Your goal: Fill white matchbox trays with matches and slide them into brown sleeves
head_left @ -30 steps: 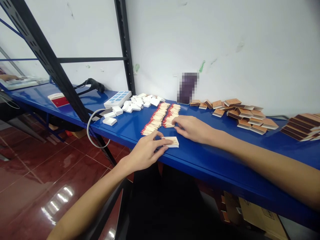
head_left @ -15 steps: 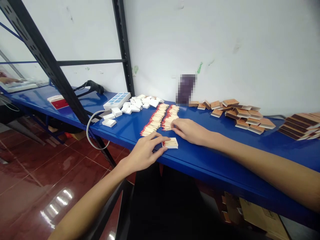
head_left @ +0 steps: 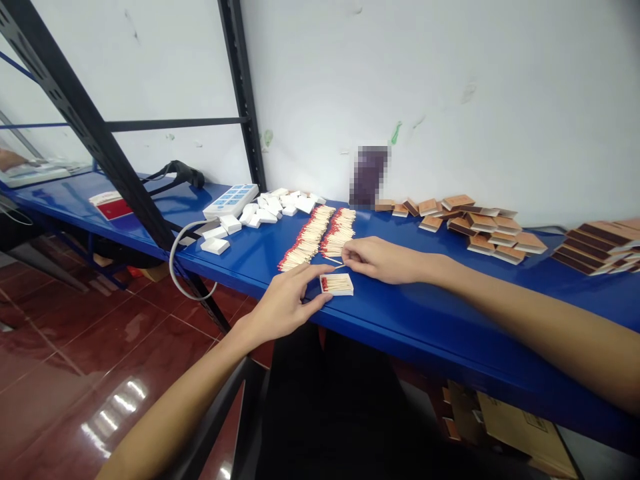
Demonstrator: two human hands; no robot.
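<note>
Between the thumb and index finger of my left hand (head_left: 284, 299) is a white matchbox tray (head_left: 349, 292), lying flat near the shelf's front edge. Red-headed matchsticks (head_left: 336, 283) lie side by side inside it. My right hand (head_left: 377, 260) is just behind the tray, its fingertips pinched on a matchstick (head_left: 338, 266) whose end sticks out to the left. Two long rows of matches, a left row (head_left: 309, 237) and a right row (head_left: 340, 232), stretch back from the hands. The right fingertips are beside the near end of the right row.
White trays (head_left: 270, 205) are heaped at the back left by a blue-and-white box (head_left: 233, 201). Orange-brown matchbox sleeves (head_left: 480, 227) are piled at the right, with a stack (head_left: 595, 247) farther along. A black rack post (head_left: 90, 127) and a grey cable (head_left: 173, 257) stand at the left.
My left index finger has moved off the matches to the tray's far edge, uncovering them. My right hand has drawn slightly back from the right row, and a pinched matchstick now shows.
</note>
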